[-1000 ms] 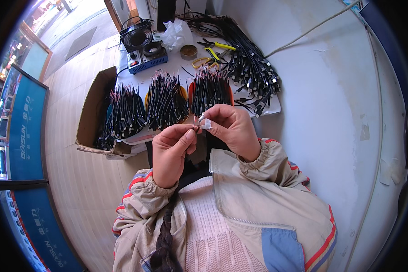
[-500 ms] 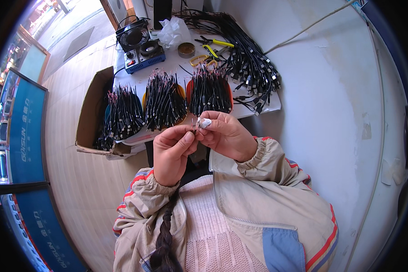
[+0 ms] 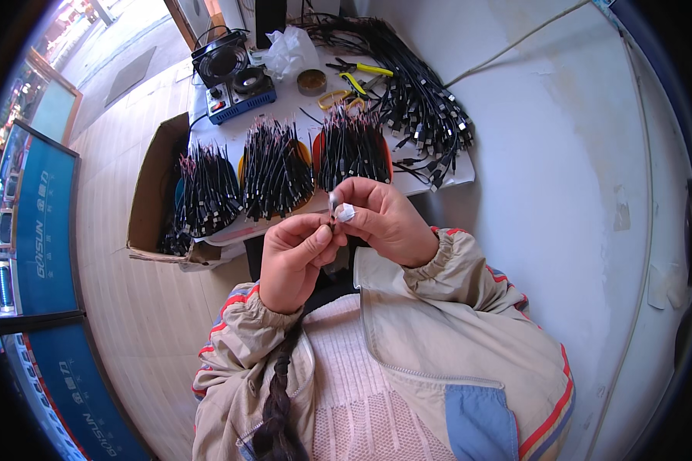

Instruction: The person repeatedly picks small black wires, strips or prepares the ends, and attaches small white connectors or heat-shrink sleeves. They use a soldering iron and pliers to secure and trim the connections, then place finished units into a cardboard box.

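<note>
My left hand [image 3: 294, 250] is closed in a pinch around a thin dark cable end, and most of that cable is hidden by the fingers. Just above and touching it, my right hand [image 3: 388, 223] is also closed, thumb and index finger bent together at the wire tip. A white wrap [image 3: 347, 213] covers part of the right thumb. What lies between the right fingertips is blurred and too small to make out. Beyond both hands stand bundles of short black cables with reddish wire ends: a left bundle [image 3: 207, 188], a middle bundle [image 3: 275, 169] and a right bundle [image 3: 354, 150].
On the white table [image 3: 223, 138] are a blue soldering device [image 3: 242, 100] with a fan [image 3: 221, 60], a plastic bag [image 3: 291, 54], a round tin [image 3: 311, 82], yellow-handled pliers [image 3: 354, 82] and a heap of USB cables [image 3: 427, 107]. A cardboard box [image 3: 150, 192] stands left, a wall [image 3: 546, 192] right.
My right fingertips have risen slightly above the left hand's pinch. The left hand stays nearly in place. The view has shifted a little.
</note>
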Action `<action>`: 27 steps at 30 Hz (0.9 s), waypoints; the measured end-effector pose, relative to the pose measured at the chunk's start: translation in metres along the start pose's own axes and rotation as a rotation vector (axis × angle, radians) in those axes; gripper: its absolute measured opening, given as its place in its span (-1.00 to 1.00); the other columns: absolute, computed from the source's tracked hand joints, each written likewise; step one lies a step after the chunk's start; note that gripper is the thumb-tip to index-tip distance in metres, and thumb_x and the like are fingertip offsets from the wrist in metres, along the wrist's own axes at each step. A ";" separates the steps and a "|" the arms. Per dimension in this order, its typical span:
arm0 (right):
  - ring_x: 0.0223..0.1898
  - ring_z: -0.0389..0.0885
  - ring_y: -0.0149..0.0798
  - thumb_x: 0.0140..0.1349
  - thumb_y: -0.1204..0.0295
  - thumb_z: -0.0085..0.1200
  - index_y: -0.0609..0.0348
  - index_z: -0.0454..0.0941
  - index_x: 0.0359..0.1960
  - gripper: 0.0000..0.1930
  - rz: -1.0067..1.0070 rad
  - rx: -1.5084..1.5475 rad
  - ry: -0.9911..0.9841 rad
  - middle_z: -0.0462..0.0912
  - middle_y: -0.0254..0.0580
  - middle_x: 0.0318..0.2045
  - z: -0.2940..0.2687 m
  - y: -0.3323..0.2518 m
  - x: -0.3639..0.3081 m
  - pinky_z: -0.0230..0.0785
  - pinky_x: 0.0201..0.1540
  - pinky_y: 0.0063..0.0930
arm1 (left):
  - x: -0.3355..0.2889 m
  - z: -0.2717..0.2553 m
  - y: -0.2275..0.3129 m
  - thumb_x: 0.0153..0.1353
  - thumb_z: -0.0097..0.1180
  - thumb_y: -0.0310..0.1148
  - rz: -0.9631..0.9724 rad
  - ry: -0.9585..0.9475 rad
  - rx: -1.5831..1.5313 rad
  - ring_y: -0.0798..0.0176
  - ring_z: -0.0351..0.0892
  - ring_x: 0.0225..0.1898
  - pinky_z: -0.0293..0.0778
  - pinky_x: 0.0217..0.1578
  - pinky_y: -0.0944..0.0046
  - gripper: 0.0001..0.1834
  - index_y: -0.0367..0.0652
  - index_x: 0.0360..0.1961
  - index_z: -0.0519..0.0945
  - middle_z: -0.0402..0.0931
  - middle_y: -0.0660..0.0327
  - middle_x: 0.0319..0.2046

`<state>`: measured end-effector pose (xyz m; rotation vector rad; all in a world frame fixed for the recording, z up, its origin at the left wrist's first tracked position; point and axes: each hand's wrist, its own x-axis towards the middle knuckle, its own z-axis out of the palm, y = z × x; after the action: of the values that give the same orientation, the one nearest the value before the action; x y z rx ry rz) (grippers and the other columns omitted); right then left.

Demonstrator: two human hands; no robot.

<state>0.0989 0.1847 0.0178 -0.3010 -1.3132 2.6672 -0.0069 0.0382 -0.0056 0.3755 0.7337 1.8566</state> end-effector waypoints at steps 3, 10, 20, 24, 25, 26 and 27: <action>-0.31 0.53 -0.50 0.32 0.41 0.10 0.25 0.48 -0.16 -0.82 -0.017 -0.005 -0.022 0.57 -0.35 -0.31 0.000 0.000 -0.001 0.43 -0.21 -0.62 | 0.001 0.000 0.000 0.29 0.05 -0.54 -0.013 -0.002 0.025 0.44 0.30 -0.55 0.22 -0.51 0.47 -0.86 -0.33 -0.16 0.58 0.58 0.09 -0.36; -0.33 0.53 -0.48 0.33 0.45 0.07 0.24 0.47 -0.16 -0.86 0.011 0.002 -0.046 0.57 -0.34 -0.32 -0.016 -0.002 0.003 0.42 -0.22 -0.63 | 0.006 0.001 -0.003 0.30 0.09 -0.52 0.036 0.021 0.163 0.47 0.43 -0.47 0.34 -0.45 0.51 -0.81 -0.38 -0.10 0.58 0.63 0.08 -0.35; -0.42 0.48 -0.52 0.31 0.38 0.11 0.21 0.51 -0.14 -0.81 0.047 -0.255 0.148 0.54 -0.47 -0.41 -0.060 0.000 0.020 0.37 -0.35 -0.64 | 0.024 -0.003 -0.009 0.34 0.04 -0.49 0.113 0.072 0.470 0.53 0.37 -0.53 0.28 -0.50 0.55 -0.83 -0.39 -0.14 0.56 0.61 0.19 -0.43; -0.46 0.56 -0.32 0.15 0.35 0.21 0.25 0.56 -0.41 -0.80 -0.213 -1.143 0.613 0.59 -0.20 -0.49 -0.098 -0.011 0.051 0.38 -0.39 -0.42 | 0.033 -0.003 -0.011 0.34 0.04 -0.48 0.099 0.107 0.399 0.53 0.33 -0.56 0.21 -0.54 0.54 -0.86 -0.35 -0.17 0.54 0.57 0.19 -0.46; -0.46 0.57 -0.25 0.11 0.35 0.22 0.25 0.55 -0.44 -0.80 -0.191 -1.236 0.646 0.59 -0.14 -0.51 -0.104 -0.010 0.057 0.39 -0.38 -0.36 | 0.035 -0.004 -0.012 0.33 0.05 -0.48 0.095 0.108 0.373 0.53 0.32 -0.56 0.20 -0.55 0.54 -0.86 -0.34 -0.16 0.54 0.57 0.17 -0.46; -0.45 0.59 -0.18 0.08 0.34 0.23 0.25 0.54 -0.46 -0.79 -0.167 -1.329 0.678 0.59 -0.09 -0.52 -0.108 -0.006 0.061 0.41 -0.36 -0.31 | 0.036 -0.004 -0.013 0.33 0.05 -0.48 0.095 0.117 0.370 0.52 0.32 -0.56 0.20 -0.55 0.54 -0.86 -0.33 -0.16 0.54 0.57 0.17 -0.45; -0.45 0.59 -0.13 0.08 0.34 0.23 0.25 0.53 -0.48 -0.78 -0.203 -1.364 0.704 0.59 -0.10 -0.54 -0.110 -0.002 0.064 0.41 -0.35 -0.27 | 0.037 -0.005 -0.014 0.33 0.05 -0.48 0.096 0.126 0.366 0.52 0.32 -0.56 0.21 -0.54 0.54 -0.86 -0.33 -0.16 0.54 0.57 0.18 -0.45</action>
<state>0.0637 0.2847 -0.0529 -1.0045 -2.3481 0.9090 -0.0140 0.0742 -0.0210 0.5379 1.1664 1.8458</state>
